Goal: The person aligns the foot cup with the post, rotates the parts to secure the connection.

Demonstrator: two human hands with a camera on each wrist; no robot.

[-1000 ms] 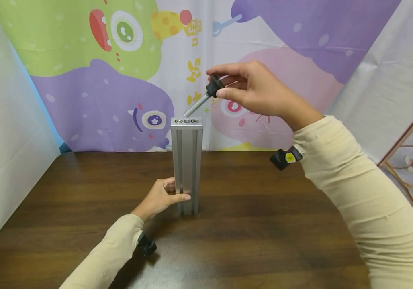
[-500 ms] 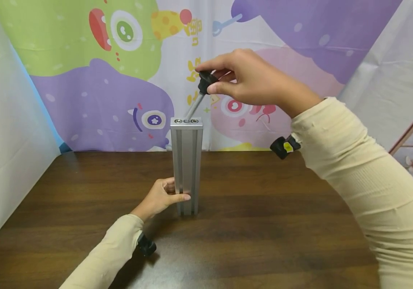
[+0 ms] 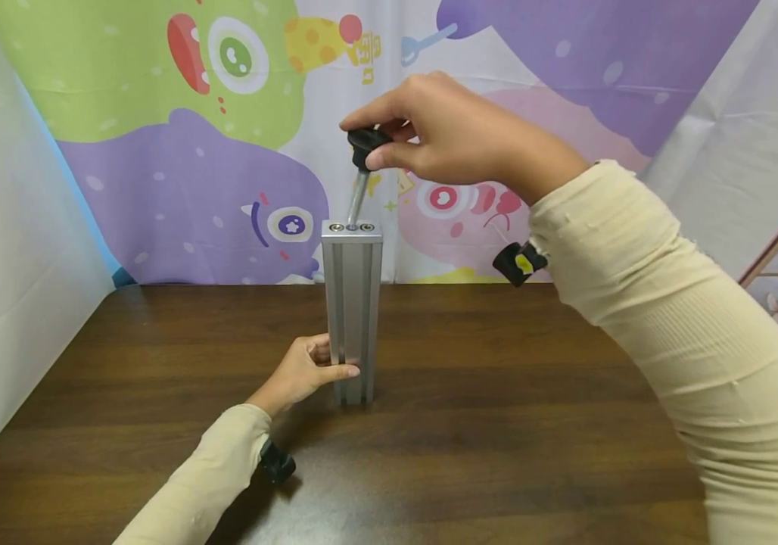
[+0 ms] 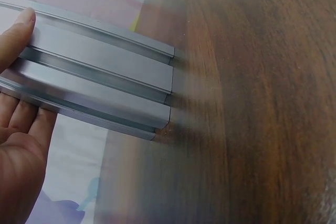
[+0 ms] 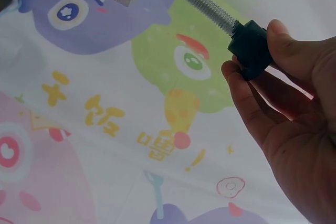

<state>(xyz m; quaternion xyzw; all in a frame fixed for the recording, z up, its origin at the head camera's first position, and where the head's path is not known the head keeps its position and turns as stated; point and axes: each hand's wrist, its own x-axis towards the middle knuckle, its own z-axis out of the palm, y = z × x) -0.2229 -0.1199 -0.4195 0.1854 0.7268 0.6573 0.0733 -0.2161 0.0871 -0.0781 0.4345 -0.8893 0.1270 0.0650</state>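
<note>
A silver aluminium profile (image 3: 352, 303) stands upright on the table, its grooved sides showing. My left hand (image 3: 305, 375) grips it near the lower end, thumb across the front face and fingers behind. In the left wrist view the bottom end of the profile (image 4: 105, 66) meets the wood. My right hand (image 3: 450, 136) pinches the black knob of a threaded knob bolt (image 3: 365, 144) between thumb and fingers. The bolt leans slightly right, its tip at the middle hole in the profile's top end. In the right wrist view the threaded shank (image 5: 199, 1) shows between knob (image 5: 252, 48) and profile.
The dark wooden table (image 3: 498, 424) spreads around the profile. Behind it hangs a cartoon-printed curtain (image 3: 212, 204), with white sheets (image 3: 28, 227) at the sides. Black wrist-worn devices (image 3: 276, 462) sit on both sleeves.
My right hand has moved left and up, swinging the knob bolt from a strong slant to nearly upright with its tip at the middle hole. The left hand and profile stay still.
</note>
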